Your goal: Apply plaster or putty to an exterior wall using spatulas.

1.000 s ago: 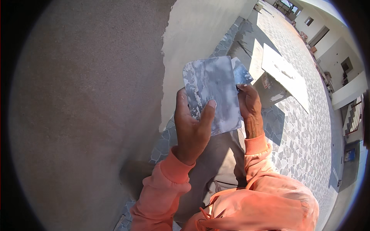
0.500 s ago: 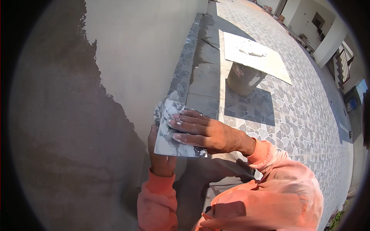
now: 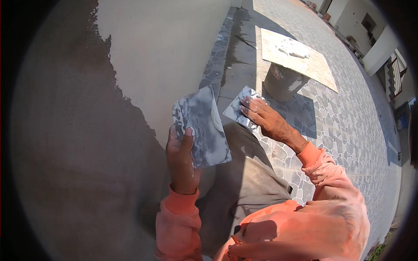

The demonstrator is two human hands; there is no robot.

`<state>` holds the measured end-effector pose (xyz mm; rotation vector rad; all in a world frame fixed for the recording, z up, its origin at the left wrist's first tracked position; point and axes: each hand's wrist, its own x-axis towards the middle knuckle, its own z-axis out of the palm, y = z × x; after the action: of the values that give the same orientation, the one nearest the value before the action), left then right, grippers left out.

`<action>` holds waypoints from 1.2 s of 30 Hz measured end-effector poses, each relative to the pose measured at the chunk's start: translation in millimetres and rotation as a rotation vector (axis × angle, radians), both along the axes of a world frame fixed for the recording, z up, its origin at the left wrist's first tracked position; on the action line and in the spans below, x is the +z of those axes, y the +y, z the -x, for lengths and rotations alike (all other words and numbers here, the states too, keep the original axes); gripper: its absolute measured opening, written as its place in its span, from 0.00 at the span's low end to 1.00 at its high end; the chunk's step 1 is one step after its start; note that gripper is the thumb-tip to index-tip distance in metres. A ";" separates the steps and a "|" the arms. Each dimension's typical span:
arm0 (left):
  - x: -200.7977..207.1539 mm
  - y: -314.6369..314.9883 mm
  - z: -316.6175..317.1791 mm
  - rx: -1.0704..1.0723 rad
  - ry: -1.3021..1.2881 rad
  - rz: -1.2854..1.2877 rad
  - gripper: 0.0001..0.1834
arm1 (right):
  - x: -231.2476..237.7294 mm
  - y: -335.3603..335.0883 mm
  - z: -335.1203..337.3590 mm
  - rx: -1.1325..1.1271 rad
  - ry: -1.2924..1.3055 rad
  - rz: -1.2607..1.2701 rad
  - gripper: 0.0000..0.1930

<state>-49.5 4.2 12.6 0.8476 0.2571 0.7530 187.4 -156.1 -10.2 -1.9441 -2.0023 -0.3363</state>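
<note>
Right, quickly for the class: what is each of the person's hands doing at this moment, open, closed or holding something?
Left hand: closed on the larger plate, thumb across its face.
Right hand: holding the smaller plate.

Paving [image 3: 344,139] of irregular grey stones with pale joints spreads across the right side, mostly sunlit. Farther back stands a pale building [image 3: 353,26] with a small dark opening [image 3: 368,21], near a thick pale pillar [image 3: 381,52]. Beside that is a barred railing [image 3: 395,78] (bent by the lens). Greenery [image 3: 378,251] shows at the lower right rim.
</note>
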 end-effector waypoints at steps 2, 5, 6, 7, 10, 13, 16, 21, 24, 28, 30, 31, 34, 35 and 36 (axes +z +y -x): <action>-2.7 3.8 4.7 0.012 0.094 -0.090 0.20 | -26.3 -20.6 -14.5 -0.176 0.328 -0.164 0.26; -18.5 13.3 2.9 0.106 0.196 -0.484 0.20 | -51.4 -45.4 -46.1 -0.791 1.094 -0.305 0.13; -26.5 14.1 0.9 0.174 0.218 -0.694 0.20 | -54.0 -55.5 -54.5 -0.917 1.472 -0.369 0.12; -34.3 14.5 -1.5 0.184 0.230 -0.740 0.21 | -62.4 -53.8 -56.5 -0.621 1.895 -0.878 0.13; -52.2 10.2 -6.4 0.269 0.227 -1.090 0.22 | -71.3 -64.2 -60.4 -0.334 2.080 -1.045 0.15; -60.0 -5.3 -14.9 -0.044 0.155 -0.025 0.23 | -75.8 -61.5 -69.6 -0.209 2.237 -1.163 0.17; -53.6 -12.8 -23.6 -0.097 0.182 -0.072 0.26 | -72.2 -49.3 -80.3 -0.114 2.344 -1.468 0.20; -42.1 -38.8 -50.1 -0.139 0.041 0.191 0.22 | -56.6 -16.1 -26.9 0.080 2.443 -1.294 0.20; -37.3 -49.1 -61.0 -0.185 0.192 0.047 0.28 | -49.8 17.7 20.6 -0.002 2.630 -1.170 0.12; -35.4 -60.9 -73.5 -0.054 0.223 0.039 0.21 | -38.8 40.7 50.3 0.004 2.613 -0.974 0.12; -33.4 -64.4 -77.5 -0.052 0.121 0.217 0.24 | -32.4 45.0 54.9 0.118 2.611 -0.908 0.13; -31.6 -65.0 -78.7 -0.046 0.085 0.175 0.22 | -29.3 44.5 54.6 0.195 2.652 -0.807 0.14; -27.1 -67.3 -87.6 0.007 0.237 0.240 0.18 | -24.8 41.3 53.4 0.105 2.681 -0.667 0.20; -26.1 -68.4 -90.9 0.008 0.219 0.255 0.17 | -25.9 40.2 53.1 0.039 2.686 -0.663 0.17; -25.3 -68.3 -93.7 0.029 0.257 0.289 0.16 | -28.1 38.2 51.6 -0.035 2.684 -0.670 0.14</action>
<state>44.2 -64.1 -12.7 0.6650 0.5944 0.6140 135.9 -117.9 -38.3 -0.4387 0.1310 0.9630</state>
